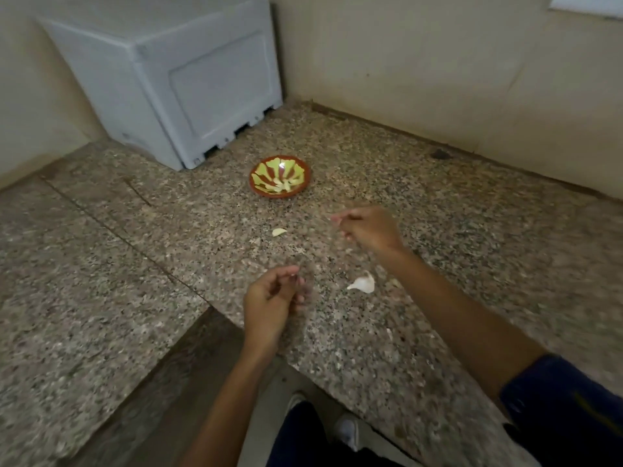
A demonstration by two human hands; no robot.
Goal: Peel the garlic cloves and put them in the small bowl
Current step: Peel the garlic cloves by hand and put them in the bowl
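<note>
A small red and green bowl (256, 183) stands on the speckled granite counter (438, 214) and holds several peeled garlic cloves (281, 185). One loose clove (279, 231) lies in front of the bowl. A white piece of garlic with skin (363, 283) lies nearer, between my arms. My right hand (365, 229) hovers right of the loose clove, fingers curled and blurred. My left hand (273, 298) is lower, fingers curled toward the thumb and blurred by motion. Whether either hand pinches anything is unclear.
A white boxy appliance (168, 82) stands at the back left, against the beige wall (438, 62). Small flakes of garlic skin (394, 282) dot the counter. The counter's front edge (303, 365) cuts inward below my left hand, with floor and my shoes (347, 429) beneath.
</note>
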